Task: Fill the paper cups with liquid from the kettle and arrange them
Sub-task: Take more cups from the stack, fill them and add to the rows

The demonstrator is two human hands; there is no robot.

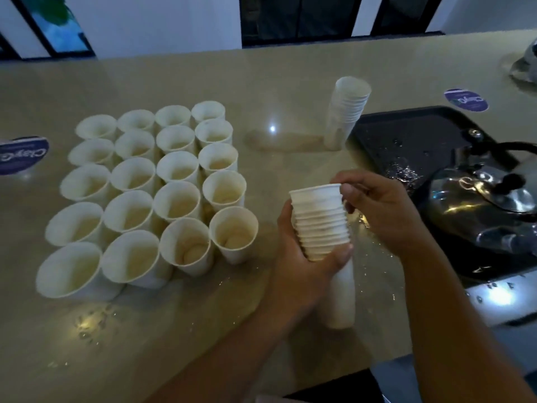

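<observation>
We're over the counter (261,82), wet with droplets, so a cup set down carelessly could skid. On the left sits our grid of cups (145,193), rims nearly touching; one nudge could topple neighbours and spill. The kettle (482,205) waits on the black tray (406,132) at right. Our left hand (302,257) grips the nested stack (319,225) just above the counter, while the right hand (380,207) pinches the top cup (316,191) by its rim. Two might lift together, or the rim crush.
</observation>
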